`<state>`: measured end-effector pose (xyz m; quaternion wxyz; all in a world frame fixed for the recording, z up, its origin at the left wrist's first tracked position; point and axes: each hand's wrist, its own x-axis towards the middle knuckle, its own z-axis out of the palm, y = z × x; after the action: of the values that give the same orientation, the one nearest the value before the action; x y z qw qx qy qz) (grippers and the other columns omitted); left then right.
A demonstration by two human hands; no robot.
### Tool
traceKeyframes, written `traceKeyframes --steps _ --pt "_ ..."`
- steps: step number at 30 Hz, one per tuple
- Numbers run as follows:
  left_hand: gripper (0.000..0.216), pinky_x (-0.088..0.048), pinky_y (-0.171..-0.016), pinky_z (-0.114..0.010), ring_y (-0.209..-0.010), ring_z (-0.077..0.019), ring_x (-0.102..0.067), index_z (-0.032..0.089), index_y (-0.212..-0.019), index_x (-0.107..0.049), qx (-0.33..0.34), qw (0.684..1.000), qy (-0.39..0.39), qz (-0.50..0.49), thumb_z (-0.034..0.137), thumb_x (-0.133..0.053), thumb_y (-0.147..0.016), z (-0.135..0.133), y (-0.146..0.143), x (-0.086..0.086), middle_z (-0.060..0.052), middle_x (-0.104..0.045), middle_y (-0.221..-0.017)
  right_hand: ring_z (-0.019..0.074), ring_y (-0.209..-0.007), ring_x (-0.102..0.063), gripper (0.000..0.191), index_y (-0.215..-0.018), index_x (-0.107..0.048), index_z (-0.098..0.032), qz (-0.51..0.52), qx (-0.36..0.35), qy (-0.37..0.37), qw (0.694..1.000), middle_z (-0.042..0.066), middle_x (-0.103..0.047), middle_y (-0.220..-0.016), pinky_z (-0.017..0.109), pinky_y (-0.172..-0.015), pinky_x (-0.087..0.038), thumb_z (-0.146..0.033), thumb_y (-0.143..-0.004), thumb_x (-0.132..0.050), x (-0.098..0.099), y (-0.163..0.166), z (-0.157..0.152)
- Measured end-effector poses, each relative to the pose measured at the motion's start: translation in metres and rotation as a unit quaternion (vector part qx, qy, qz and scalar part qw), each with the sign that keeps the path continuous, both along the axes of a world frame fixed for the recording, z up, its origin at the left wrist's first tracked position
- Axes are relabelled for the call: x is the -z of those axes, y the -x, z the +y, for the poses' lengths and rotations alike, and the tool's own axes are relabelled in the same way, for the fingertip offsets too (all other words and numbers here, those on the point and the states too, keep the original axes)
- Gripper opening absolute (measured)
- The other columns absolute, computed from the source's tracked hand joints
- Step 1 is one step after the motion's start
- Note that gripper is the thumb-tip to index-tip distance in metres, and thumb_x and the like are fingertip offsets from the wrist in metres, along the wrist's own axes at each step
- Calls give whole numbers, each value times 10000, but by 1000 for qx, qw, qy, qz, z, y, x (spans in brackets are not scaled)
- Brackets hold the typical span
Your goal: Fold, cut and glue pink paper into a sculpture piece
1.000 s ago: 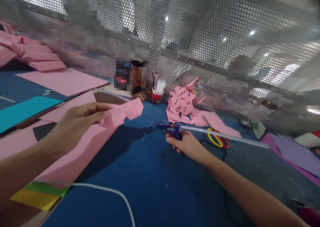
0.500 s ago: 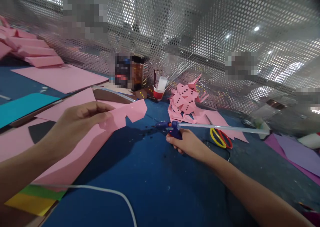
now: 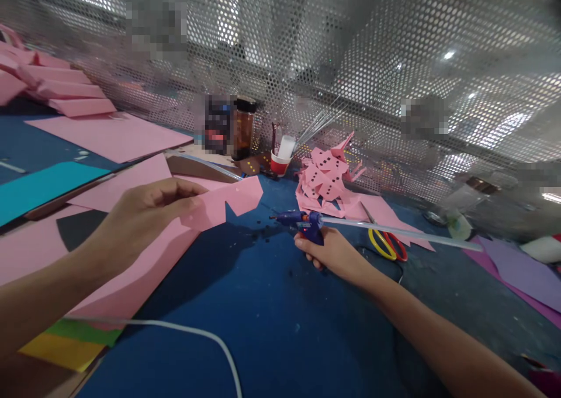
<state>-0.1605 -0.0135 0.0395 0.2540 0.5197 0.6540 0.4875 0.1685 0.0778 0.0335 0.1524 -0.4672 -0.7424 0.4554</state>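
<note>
Between thumb and fingers, my left hand [image 3: 151, 214] pinches a pink paper piece [image 3: 232, 202] that has a notch cut in its lower edge. My right hand [image 3: 326, 246] grips a blue hot glue gun [image 3: 302, 222] by its handle, nozzle pointing left toward the paper but apart from it. A long clear glue stick [image 3: 407, 231] sticks out of the gun's back. Scissors [image 3: 388, 243] with yellow and red handles lie behind my right hand on pink paper. Beyond the gun stands a folded pink paper model [image 3: 324, 176] with black dots.
Pink sheets [image 3: 114, 135] and a teal sheet [image 3: 48, 184] cover the left side. At the back are a brown jar [image 3: 243, 129] and a red-and-white cup [image 3: 279, 163]. Purple paper [image 3: 521, 269] lies at right. A white cord [image 3: 188, 329] crosses the front.
Both hands stay nearly in place with their holds unchanged. The glue gun has tilted slightly, its glue stick's far end now lower. The whole view has shifted a little.
</note>
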Motion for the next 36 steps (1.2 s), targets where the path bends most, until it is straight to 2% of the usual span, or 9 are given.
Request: traceKeyframes --steps 7,13,19,22,28,36 --pt "278 -466 -778 -275 -885 -174 -612 239 -1062 -733 7 1000 5 -1 423 -708 -854 -6 -13 -10 15 -727 -978 66 -476 -526 221 -1023 -666 -155 61 26 -30 997 -45 -574 -654 179 -454 -455 -356 -934 -647 -14 -9 -28" --pt "268 -480 -765 -264 -837 -162 -624 224 -1034 -744 52 998 -26 -8 410 -713 -844 -12 -24 -14 20 -737 -939 79 -492 -522 251 -1003 -668 -174 113 70 -68 989 -49 -557 -639 187 -455 -466 -410 -919 -652 -26 -22 -70" --pt "301 -477 -818 -306 -933 -209 -651 205 -1014 -750 89 994 -48 32 430 -667 -832 -19 -37 -13 -14 -756 -1006 110 -550 -558 319 -1095 -691 -198 102 112 -110 982 -24 -604 -696 211 -484 -476 -464 -919 -665 -18 -31 -111" --pt "342 -488 -793 -328 -903 -223 -663 203 -1025 -748 108 992 -44 44 465 -651 -827 -20 -40 -11 -29 -759 -1004 106 -536 -511 315 -1056 -696 -200 91 111 -143 979 -37 -563 -663 205 -471 -434 -484 -924 -663 -17 -30 -123" --pt "333 -490 -753 -314 -846 -203 -656 203 -1016 -746 136 988 -45 49 472 -655 -843 -21 -43 -8 -28 -746 -967 86 -538 -433 169 -967 -653 -191 87 47 -240 966 -55 -531 -661 193 -491 -372 -356 -934 -653 -22 -24 -126" --pt "293 -510 -736 -295 -835 -198 -669 208 -1027 -734 167 984 -44 51 453 -646 -893 -29 -48 -9 -32 -734 -950 120 -661 -599 182 -1066 -666 -197 39 22 -333 942 -25 -669 -786 213 -658 -447 -210 -886 -643 -7 -28 -118"
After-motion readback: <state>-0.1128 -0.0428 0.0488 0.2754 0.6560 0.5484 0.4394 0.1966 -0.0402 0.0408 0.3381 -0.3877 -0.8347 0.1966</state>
